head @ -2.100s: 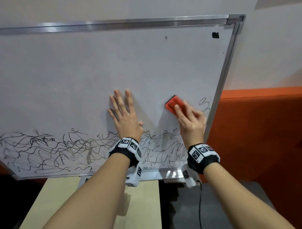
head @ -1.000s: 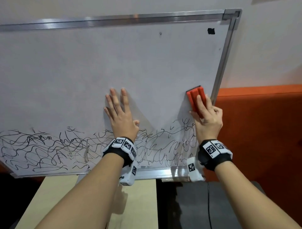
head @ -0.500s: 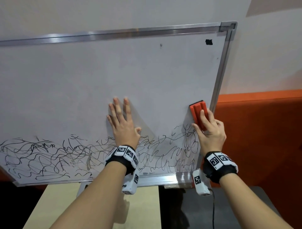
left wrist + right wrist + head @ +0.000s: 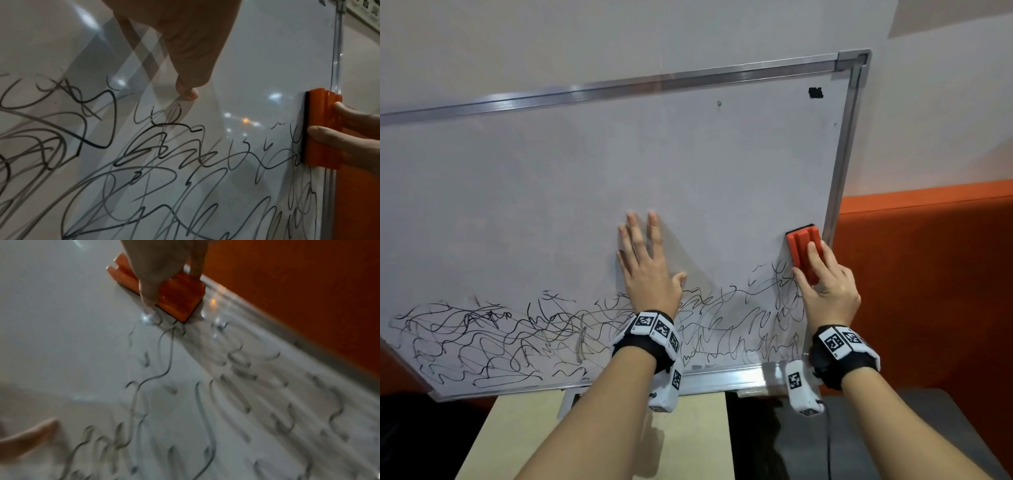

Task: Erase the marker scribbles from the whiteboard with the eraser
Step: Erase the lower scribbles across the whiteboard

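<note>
A framed whiteboard (image 4: 585,192) leans in front of me, its upper part wiped. Black marker scribbles (image 4: 493,342) fill a band along its bottom; they also show in the left wrist view as scribbles (image 4: 144,170) and, blurred, in the right wrist view as scribbles (image 4: 226,394). My right hand (image 4: 825,284) grips the orange eraser (image 4: 802,250) flat against the board beside the right frame, at the top of the scribble band; the eraser (image 4: 320,129) and eraser (image 4: 174,293) appear in both wrist views. My left hand (image 4: 647,267) lies flat on the board with straight fingers, just above the scribbles.
The board's metal frame (image 4: 842,164) runs just right of the eraser, with an orange wall panel (image 4: 928,281) behind it. A small black mark (image 4: 815,92) sits near the top right corner. Below the board stand a pale wooden table (image 4: 599,442) and a dark surface (image 4: 774,445).
The eraser moved from mid-board right to the frame, turned upright, and the loop of scribble near the right edge is gone. It now sits slightly lower. My left hand stayed put.
</note>
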The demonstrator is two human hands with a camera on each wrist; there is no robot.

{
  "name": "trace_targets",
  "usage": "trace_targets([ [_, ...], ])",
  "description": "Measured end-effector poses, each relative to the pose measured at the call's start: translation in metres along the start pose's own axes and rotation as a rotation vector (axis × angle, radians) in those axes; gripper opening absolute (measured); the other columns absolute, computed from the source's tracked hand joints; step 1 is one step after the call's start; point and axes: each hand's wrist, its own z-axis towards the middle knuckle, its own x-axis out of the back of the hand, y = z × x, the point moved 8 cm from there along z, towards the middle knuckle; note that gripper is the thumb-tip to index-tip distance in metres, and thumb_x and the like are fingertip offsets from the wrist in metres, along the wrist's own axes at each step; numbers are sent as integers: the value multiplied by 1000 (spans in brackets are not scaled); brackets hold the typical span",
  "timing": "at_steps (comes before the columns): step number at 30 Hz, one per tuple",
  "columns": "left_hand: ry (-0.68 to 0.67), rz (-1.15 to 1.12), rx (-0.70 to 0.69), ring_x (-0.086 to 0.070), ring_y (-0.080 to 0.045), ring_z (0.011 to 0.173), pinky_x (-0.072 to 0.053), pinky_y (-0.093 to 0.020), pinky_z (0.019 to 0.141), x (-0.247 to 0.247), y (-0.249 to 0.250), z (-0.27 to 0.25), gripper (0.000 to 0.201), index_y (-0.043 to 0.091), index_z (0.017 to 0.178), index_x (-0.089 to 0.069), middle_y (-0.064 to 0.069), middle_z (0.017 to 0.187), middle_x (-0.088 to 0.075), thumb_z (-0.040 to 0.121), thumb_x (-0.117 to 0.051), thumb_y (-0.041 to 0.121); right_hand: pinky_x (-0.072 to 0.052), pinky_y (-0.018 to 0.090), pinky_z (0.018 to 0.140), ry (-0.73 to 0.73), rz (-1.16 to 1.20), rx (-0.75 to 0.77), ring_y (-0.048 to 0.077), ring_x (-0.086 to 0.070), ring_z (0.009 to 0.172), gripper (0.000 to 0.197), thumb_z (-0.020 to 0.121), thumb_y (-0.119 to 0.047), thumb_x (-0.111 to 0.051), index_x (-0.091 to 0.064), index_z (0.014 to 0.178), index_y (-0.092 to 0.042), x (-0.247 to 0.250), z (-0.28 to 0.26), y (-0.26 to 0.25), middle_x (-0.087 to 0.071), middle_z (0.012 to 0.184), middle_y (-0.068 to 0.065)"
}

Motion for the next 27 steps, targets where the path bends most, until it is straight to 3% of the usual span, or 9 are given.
trace_targets([
  [3,0,15,17,5,-33,150,-24,-49,119,-3,2,1,134,18,156,8,-15,163,10,63,-85,45,-53,30,74,40,12,-49,26,-61,89,49,85,-34,-72,-63,132,-26,-19,-22,-26,-61,135,-2],
  [6,34,-49,26,4,-30,151,-21,-48,120,-2,-2,1,133,22,157,4,-11,164,9,59,-85,37,-52,26,61,-18,-25,182,18,-54,86,43,86,-33,-73,-66,128,-29,-31,-30,-57,-64,131,-7],
  [8,50,-87,26,5,-27,151,-17,-46,121,-2,-4,0,132,25,157,3,-7,164,9,58,-84,34,-52,26,57,-3,-87,276,16,-51,86,42,87,-32,-74,-65,128,-30,-17,-13,-47,-65,129,-8],
  [13,44,-75,60,9,-29,151,-11,-47,122,-5,0,1,132,24,156,9,-9,163,13,60,-81,28,-52,32,79,56,-20,-89,25,-61,92,50,84,-34,-75,-62,133,-29,10,11,5,-61,135,-4],
  [17,48,-55,42,8,-31,150,-11,-48,122,-6,1,1,131,22,156,10,-12,163,12,62,-81,29,-46,26,82,110,14,2,26,-64,91,54,82,-36,-76,-62,132,-26,20,52,-27,-63,133,-1],
  [20,56,-60,39,8,-32,150,-11,-48,122,-5,2,0,131,22,155,11,-13,163,11,63,-82,27,-40,19,83,111,60,-94,21,-63,94,66,81,-41,-75,-51,142,-31,30,78,-28,-66,128,-3],
  [23,63,-59,41,8,-33,150,-11,-49,122,-5,4,1,131,21,155,12,-14,163,10,63,-81,25,-46,27,80,26,49,-132,25,-63,87,73,80,-39,-78,-45,145,-31,18,38,-14,-70,111,6],
  [27,65,-48,41,6,-34,150,-14,-49,121,-4,4,0,130,20,156,9,-15,163,9,63,-81,27,-56,49,80,-144,50,-270,26,-63,80,82,78,-31,-82,-39,148,-32,-1,-27,22,-66,100,13],
])
